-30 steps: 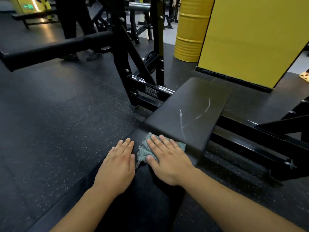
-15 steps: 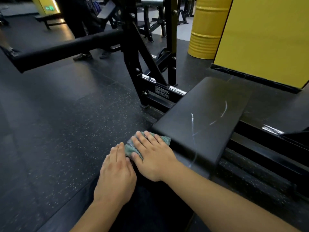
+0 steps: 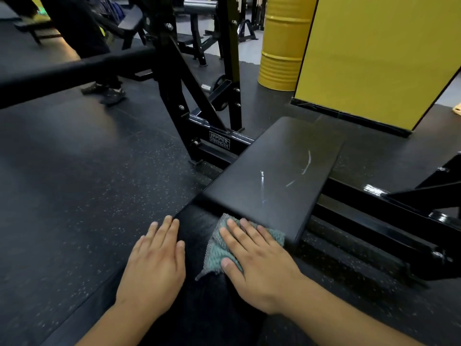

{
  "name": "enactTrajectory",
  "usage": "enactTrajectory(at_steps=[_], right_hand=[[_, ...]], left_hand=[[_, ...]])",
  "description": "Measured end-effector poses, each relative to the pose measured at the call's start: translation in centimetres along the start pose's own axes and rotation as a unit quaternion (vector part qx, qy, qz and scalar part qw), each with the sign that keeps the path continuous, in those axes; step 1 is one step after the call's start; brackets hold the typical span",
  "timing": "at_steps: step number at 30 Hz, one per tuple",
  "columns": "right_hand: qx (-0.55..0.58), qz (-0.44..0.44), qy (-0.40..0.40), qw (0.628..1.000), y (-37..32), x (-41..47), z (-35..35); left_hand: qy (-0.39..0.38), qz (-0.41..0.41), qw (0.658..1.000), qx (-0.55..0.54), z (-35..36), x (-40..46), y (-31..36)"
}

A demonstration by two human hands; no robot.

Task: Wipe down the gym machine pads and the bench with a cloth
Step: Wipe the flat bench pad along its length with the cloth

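A black bench runs away from me; its near pad (image 3: 199,245) lies under both hands and a wider far pad (image 3: 274,171) with pale streaks lies beyond. My right hand (image 3: 257,265) presses flat, fingers straight, on a grey-green cloth (image 3: 217,250) at the seam between the two pads. Straight-fingered, my left hand (image 3: 154,265) rests flat on the near pad's left edge. A long black roller pad (image 3: 74,71) crosses the upper left.
The black machine frame (image 3: 219,141) stands behind the bench and dark steel rails (image 3: 374,221) run along its right. A yellow drum (image 3: 282,46) and a yellow wall (image 3: 374,58) are at the back right. A person's legs (image 3: 99,58) stand at the far left on speckled rubber floor.
My right hand has slid the cloth rightward along the seam, from the near pad's left part to its right side. My left hand stays flat on the left edge.
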State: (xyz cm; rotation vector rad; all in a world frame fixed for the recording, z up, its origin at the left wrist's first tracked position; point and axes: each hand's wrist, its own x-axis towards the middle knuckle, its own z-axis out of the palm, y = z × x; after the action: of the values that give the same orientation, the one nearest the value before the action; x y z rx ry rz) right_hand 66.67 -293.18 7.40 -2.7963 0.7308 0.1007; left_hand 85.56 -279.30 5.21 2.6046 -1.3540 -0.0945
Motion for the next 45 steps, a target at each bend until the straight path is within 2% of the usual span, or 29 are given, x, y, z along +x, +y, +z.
enactTrajectory(at_steps=[8, 13, 21, 25, 36, 41, 45], right_hand=[[-0.013, -0.034, 0.002, 0.999, -2.6, 12.4, -0.6], [0.002, -0.028, -0.007, 1.0, -0.5, 8.7, -0.9], [-0.02, 0.055, -0.03, 0.998, 5.5, -1.8, -1.3], [-0.013, 0.063, -0.016, 0.998, 5.2, -0.2, -1.5], [-0.006, 0.037, 0.008, 0.999, 2.3, 12.5, -1.8], [0.004, 0.017, 0.016, 1.0, 3.6, 8.7, -1.7], [0.0, 0.042, -0.002, 0.999, 6.3, 3.2, -2.1]], left_hand=[[-0.008, 0.001, 1.0, -0.018, -0.3, 1.0, 0.3], [0.0, 0.009, 1.0, -0.019, -0.1, 1.0, -0.2], [-0.016, 0.006, 0.999, -0.028, -0.4, 1.1, 0.2], [-0.016, 0.026, 0.999, -0.024, -0.2, 2.5, 0.9], [-0.023, 0.043, 0.998, -0.035, 0.6, 6.7, 2.9], [-0.018, 0.051, 0.998, -0.037, 0.8, 8.1, 3.1], [-0.015, 0.063, 0.997, -0.042, 1.1, 9.2, 3.7]])
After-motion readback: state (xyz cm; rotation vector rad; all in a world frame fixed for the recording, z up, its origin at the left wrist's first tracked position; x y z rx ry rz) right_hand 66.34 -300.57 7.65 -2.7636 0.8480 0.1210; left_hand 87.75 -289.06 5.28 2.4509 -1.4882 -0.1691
